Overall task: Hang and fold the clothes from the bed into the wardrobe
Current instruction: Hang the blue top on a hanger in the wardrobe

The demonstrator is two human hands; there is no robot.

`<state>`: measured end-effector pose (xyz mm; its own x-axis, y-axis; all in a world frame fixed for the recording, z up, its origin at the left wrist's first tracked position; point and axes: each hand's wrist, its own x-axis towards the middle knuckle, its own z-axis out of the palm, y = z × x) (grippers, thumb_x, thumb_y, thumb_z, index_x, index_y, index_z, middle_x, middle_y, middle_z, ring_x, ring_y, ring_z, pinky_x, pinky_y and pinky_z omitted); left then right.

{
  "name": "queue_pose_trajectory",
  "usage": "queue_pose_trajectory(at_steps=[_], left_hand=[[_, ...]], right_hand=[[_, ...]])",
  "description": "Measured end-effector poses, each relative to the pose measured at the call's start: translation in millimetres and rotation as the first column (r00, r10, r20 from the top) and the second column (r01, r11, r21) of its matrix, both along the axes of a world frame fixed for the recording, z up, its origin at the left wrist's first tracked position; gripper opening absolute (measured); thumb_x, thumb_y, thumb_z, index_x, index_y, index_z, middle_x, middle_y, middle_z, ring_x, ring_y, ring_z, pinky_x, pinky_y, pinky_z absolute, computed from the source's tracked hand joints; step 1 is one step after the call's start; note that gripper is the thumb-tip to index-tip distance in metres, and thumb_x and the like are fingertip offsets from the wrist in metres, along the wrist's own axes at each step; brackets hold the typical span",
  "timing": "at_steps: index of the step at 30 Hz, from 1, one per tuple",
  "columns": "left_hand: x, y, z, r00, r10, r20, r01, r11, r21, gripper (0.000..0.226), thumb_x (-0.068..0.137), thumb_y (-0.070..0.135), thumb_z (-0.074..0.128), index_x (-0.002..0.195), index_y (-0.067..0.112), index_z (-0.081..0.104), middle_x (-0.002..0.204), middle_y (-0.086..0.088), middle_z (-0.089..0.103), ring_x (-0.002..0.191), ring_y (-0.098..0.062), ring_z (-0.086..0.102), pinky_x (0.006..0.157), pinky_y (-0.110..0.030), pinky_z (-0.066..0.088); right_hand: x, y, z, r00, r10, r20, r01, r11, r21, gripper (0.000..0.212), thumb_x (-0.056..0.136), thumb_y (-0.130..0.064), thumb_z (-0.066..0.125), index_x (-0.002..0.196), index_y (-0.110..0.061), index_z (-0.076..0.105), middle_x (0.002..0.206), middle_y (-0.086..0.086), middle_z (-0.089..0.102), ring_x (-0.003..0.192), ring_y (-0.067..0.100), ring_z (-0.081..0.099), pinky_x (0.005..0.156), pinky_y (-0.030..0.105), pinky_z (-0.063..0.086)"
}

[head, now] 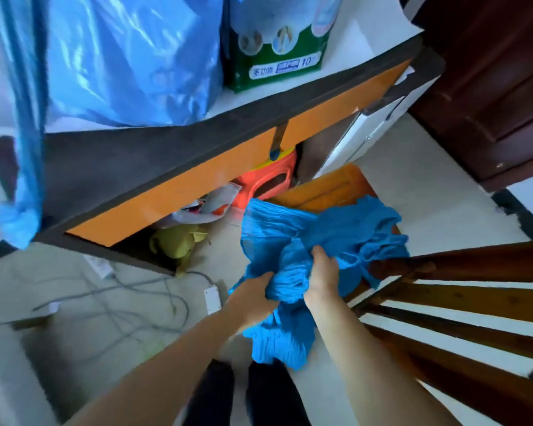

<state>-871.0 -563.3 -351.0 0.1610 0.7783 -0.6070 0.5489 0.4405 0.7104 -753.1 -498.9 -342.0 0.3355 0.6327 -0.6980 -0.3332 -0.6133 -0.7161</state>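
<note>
A crinkled bright blue garment [293, 229] hangs bunched in the middle of the head view, above the pale floor. My left hand [253, 290] grips its lower left part, fingers buried in the cloth. My right hand [322, 272] holds a gathered fold just to the right, thumb on top. Part of the garment drapes over a wooden chair back [443, 265] at the right, and a loose end hangs down between my forearms. No wardrobe or bed is in view.
A desk with a dark edge and orange front [197, 167] stands ahead, carrying a blue plastic bag [130, 56] and a green package [277, 56]. Under it lie a red stool [268, 179] and a yellow-green toy [179, 241]. Cables and a power strip [212, 299] cross the floor at left.
</note>
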Motion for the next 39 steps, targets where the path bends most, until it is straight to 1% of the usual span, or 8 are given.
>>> queue_pose_trajectory(at_steps=[5,10,15,20,25,31,34,39], left_hand=[[-59.9,-36.4,84.2,0.904,0.196,0.381,-0.076,0.948,-0.309,0.058,0.087,0.022,0.065,0.136,0.036,0.037,0.128,0.011,0.056,0.112,-0.006,0.053,0.093,-0.029,0.043],[-93.5,-60.2,138.4,0.427,0.708,0.563,-0.496,0.704,-0.509,0.060,0.081,0.063,0.050,0.126,0.023,0.057,0.116,-0.005,0.066,0.103,-0.024,0.063,0.087,-0.039,0.051],[-50.3,-103.3,169.0,0.477,0.814,0.332,-0.740,0.575,-0.348,0.018,0.091,-0.006,0.047,0.089,0.005,0.060,0.073,-0.007,0.072,0.062,-0.020,0.069,0.052,-0.028,0.057],[-59.0,-178.9,194.7,0.038,0.927,0.374,-0.903,0.191,-0.384,0.023,0.088,-0.001,0.040,0.087,0.004,0.062,0.080,-0.016,0.066,0.074,-0.030,0.063,0.076,-0.039,0.052],[-54.9,-265.8,227.4,-0.049,0.861,0.506,-0.916,0.163,-0.367,0.021,0.071,-0.002,0.047,0.085,0.002,0.062,0.062,-0.012,0.066,0.050,-0.024,0.063,0.047,-0.024,0.050],[-19.4,-377.8,247.0,0.145,0.892,0.428,-0.929,0.272,-0.252,0.027,0.056,0.000,0.050,0.072,0.008,0.069,0.064,-0.011,0.064,0.054,-0.024,0.061,0.052,-0.024,0.048],[0.0,-446.9,250.3,0.024,0.943,0.333,-0.977,0.093,-0.193,0.028,0.074,-0.007,0.049,0.090,0.006,0.069,0.079,-0.014,0.068,0.066,-0.027,0.065,0.062,-0.030,0.053],[34.0,-530.9,270.9,-0.107,0.956,0.275,-0.993,-0.116,0.016,0.023,0.089,0.000,0.045,0.088,0.012,0.064,0.073,-0.005,0.066,0.062,-0.019,0.061,0.063,-0.028,0.048]], right_hand=[[-33.0,-51.3,82.3,0.804,0.568,0.177,-0.589,0.800,0.110,0.013,0.081,-0.014,0.054,0.068,-0.014,0.055,0.067,-0.004,0.058,0.067,0.013,0.056,0.067,0.030,0.044],[-35.6,-93.7,142.8,0.045,0.928,0.370,-0.999,0.044,0.010,0.027,0.069,-0.038,0.050,0.071,-0.011,0.055,0.064,0.011,0.057,0.062,0.024,0.055,0.057,0.037,0.042],[-38.9,-131.8,160.1,-0.439,0.800,0.408,-0.890,-0.450,-0.075,0.021,0.086,-0.030,0.060,0.068,-0.024,0.052,0.060,-0.016,0.054,0.054,-0.008,0.050,0.049,0.013,0.035],[-13.7,-137.2,167.1,-0.283,0.942,-0.178,-0.955,-0.261,0.138,0.021,0.094,-0.038,0.053,0.103,-0.023,0.065,0.094,-0.010,0.071,0.091,0.004,0.065,0.076,0.021,0.051],[-29.3,-137.1,177.4,0.161,0.926,-0.343,-0.964,0.221,0.146,0.058,0.083,-0.053,0.054,0.128,-0.016,0.053,0.116,0.009,0.066,0.105,0.021,0.064,0.077,0.038,0.056],[-73.4,-251.6,207.8,-0.093,0.867,-0.489,-0.933,0.096,0.346,0.028,0.089,-0.028,0.060,0.114,-0.015,0.062,0.094,0.006,0.070,0.075,0.019,0.062,0.068,0.029,0.054],[-82.7,-313.7,229.6,-0.023,0.873,-0.488,-0.900,0.195,0.390,0.018,0.096,-0.008,0.046,0.083,-0.013,0.057,0.056,-0.001,0.053,0.042,0.007,0.042,0.045,0.018,0.040],[-73.0,-403.4,266.2,-0.239,0.937,-0.256,-0.850,-0.075,0.522,0.031,0.093,0.001,0.041,0.071,-0.012,0.058,0.052,0.002,0.056,0.046,0.011,0.050,0.045,0.019,0.044]])
